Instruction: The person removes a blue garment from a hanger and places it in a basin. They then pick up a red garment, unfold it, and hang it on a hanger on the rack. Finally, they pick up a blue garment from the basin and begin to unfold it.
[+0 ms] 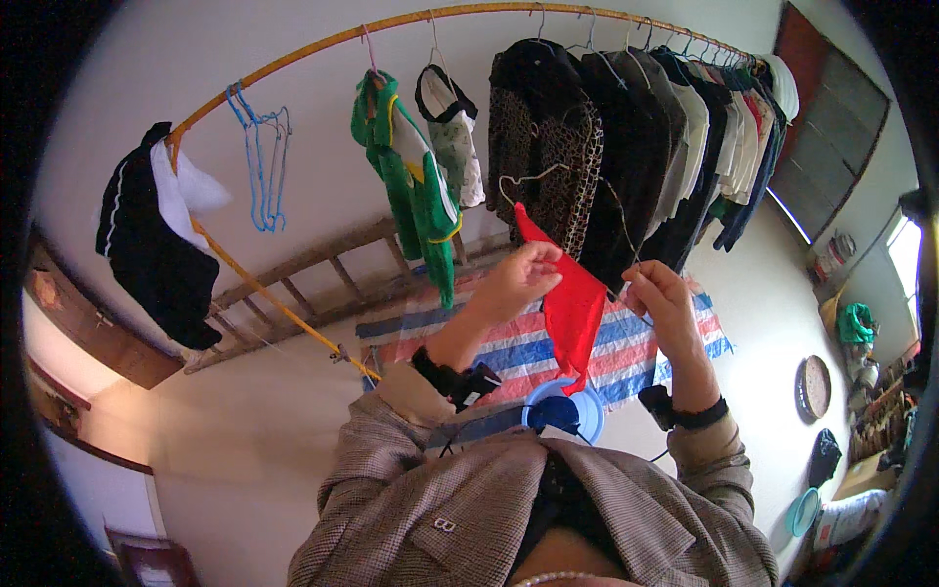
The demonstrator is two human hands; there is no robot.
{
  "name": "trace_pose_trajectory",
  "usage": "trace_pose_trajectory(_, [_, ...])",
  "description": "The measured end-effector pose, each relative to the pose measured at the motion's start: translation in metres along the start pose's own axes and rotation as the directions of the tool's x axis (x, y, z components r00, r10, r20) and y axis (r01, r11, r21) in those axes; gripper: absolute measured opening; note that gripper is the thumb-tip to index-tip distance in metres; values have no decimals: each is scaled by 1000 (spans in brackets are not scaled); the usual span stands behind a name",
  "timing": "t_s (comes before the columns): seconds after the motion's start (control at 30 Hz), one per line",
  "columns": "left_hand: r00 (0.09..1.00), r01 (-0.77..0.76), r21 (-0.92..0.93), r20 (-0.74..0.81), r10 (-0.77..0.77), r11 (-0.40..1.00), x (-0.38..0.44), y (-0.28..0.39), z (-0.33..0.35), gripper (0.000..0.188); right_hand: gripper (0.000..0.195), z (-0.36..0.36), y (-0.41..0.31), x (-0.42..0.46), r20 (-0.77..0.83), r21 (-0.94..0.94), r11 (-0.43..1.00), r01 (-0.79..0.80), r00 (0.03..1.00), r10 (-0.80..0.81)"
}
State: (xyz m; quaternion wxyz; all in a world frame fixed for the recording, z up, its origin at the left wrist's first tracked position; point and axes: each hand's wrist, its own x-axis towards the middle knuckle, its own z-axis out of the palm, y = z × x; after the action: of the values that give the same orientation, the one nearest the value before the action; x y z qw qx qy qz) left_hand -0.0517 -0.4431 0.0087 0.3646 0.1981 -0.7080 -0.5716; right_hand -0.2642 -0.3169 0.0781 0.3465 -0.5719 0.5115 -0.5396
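Observation:
A red cloth (576,297), narrow and pointed at both ends, hangs in front of my chest. My left hand (515,285) has its upper left edge pinched between thumb and fingers. Between finger and thumb of my right hand (664,299) is the thin wire of a clothes hanger (618,202). Its open hook points left, just above the cloth's upper tip. The cloth's right corner lies beside the wire near my right fingers; whether it is looped over the wire I cannot tell. Below it stands a light blue basin (590,414) with something dark blue inside.
A long bamboo pole (315,45) carries blue hangers (260,161), a green outfit (411,176), a leopard-print jacket (546,139) and several dark and white garments. Black trousers (158,257) hang at its left end. A wooden ladder (301,293) lies by the wall, near a striped tarp (513,352).

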Motion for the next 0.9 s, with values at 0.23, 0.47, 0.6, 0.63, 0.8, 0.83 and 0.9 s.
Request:
trace_pose_trajectory(0.23, [979,-189,77,90,182,979,46,7,5,54,18,21,-3,60,-74,39,999,-33,997,35])
trace_pose_trajectory(0.47, [967,-254,101,32,252,962,80,15,-27,59,23,35,-12,128,-75,27,999,41,996,-39])
trace_pose_trajectory(0.6, [957,-285,214,3,292,934,100,28,-51,57,24,47,-15,171,-60,48,991,124,991,-121])
trace_pose_trajectory(0.63, [949,-302,221,-19,314,927,105,27,-58,56,25,51,-19,180,-63,56,990,127,990,-124])
trace_pose_trajectory(0.8, [901,-363,308,-125,415,880,128,29,-81,51,24,69,-33,218,-84,96,982,163,984,-155])
trace_pose_trajectory(0.83, [888,-378,324,-137,439,867,132,29,-85,51,24,74,-38,223,-85,114,979,170,983,-161])
trace_pose_trajectory(0.9, [860,-408,356,-161,485,841,141,26,-93,52,24,84,-40,236,-107,142,975,173,981,-159])
